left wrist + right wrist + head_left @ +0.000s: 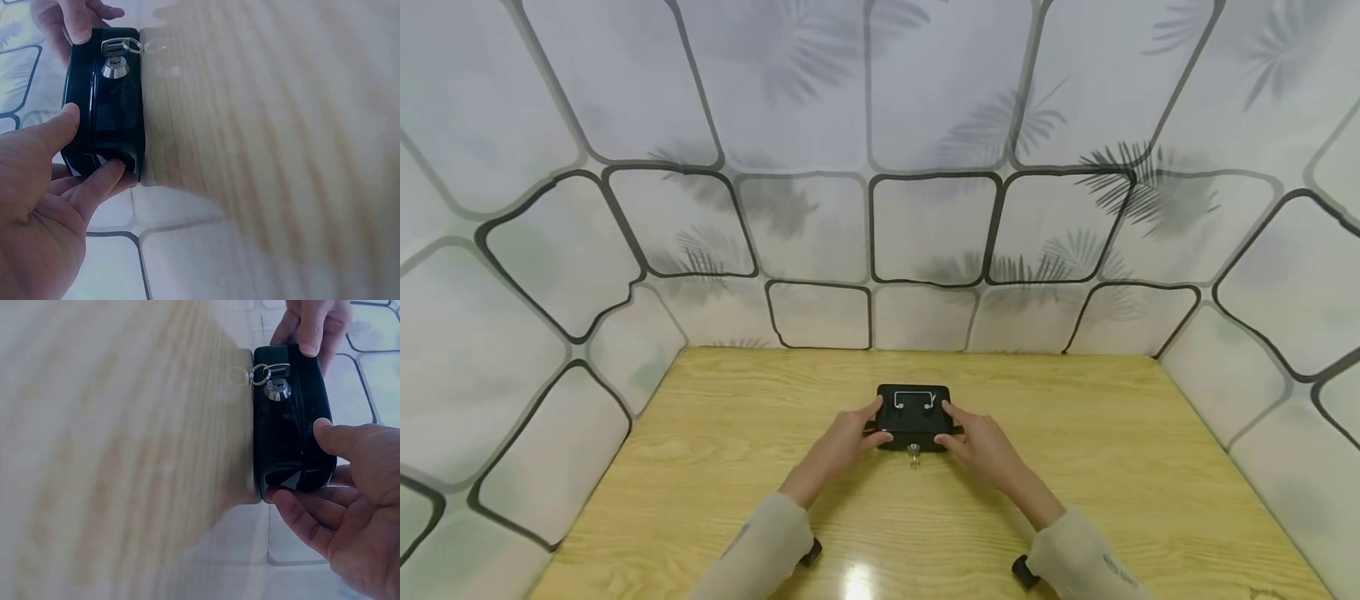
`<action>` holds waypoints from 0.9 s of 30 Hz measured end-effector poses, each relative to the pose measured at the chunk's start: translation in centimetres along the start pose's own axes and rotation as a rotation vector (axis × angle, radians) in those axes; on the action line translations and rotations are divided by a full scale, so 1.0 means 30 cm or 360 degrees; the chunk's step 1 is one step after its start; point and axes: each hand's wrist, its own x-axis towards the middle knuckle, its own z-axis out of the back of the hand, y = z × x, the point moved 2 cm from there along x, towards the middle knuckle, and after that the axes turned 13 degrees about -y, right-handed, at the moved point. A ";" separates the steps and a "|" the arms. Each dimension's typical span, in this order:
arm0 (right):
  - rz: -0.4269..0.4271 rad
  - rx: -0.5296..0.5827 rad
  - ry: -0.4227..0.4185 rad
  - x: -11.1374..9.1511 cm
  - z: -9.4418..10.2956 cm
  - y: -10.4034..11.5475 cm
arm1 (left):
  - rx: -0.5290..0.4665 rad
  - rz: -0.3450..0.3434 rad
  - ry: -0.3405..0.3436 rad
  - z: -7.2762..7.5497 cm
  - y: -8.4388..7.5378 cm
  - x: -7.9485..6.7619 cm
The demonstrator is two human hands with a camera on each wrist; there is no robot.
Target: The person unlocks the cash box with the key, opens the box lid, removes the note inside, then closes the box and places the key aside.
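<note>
A small black cash box [916, 427] stands closed on the wooden table, with a thin wire handle [913, 393] on its lid. On its front are a round silver lock [115, 67] and a key with a ring [259, 374]. My left hand [847, 435] grips the box's left end, its thumb near the lid edge and fingers around the side. Opposite it, my right hand [983, 443] holds the right end in the same way. Both wrist views show thumb and fingers touching the box; some fingers are hidden behind it.
The light wood table [737, 467] spreads out around the box. Pale patterned cloth walls [805, 225] close in the back and both sides. Dark bands [1025, 572] sit at the wrists by the light sleeves [1078, 550].
</note>
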 end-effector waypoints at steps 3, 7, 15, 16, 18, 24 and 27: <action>0.0018 -0.0017 -0.0023 -0.015 0.002 0.009 | -0.0027 -0.0013 0.0003 0.002 -0.006 -0.018; 0.0056 -0.0035 -0.0043 -0.035 0.006 0.023 | -0.0044 -0.0032 -0.0008 0.002 -0.008 -0.046; 0.0117 -0.0074 -0.0042 -0.066 0.009 0.050 | -0.0015 -0.0054 -0.0053 -0.001 -0.006 -0.085; 0.0119 -0.0077 -0.0047 -0.068 0.007 0.052 | -0.0010 -0.0056 -0.0064 -0.001 -0.005 -0.088; 0.0131 -0.0079 -0.0056 -0.072 0.006 0.055 | 0.0001 -0.0054 -0.0075 0.000 -0.005 -0.093; 0.0121 -0.0046 -0.0074 -0.082 0.002 0.056 | -0.0034 -0.0052 -0.0085 0.008 -0.015 -0.107; 0.0107 -0.0004 -0.0082 -0.084 0.003 0.054 | -0.0052 -0.0040 -0.0092 0.012 -0.022 -0.110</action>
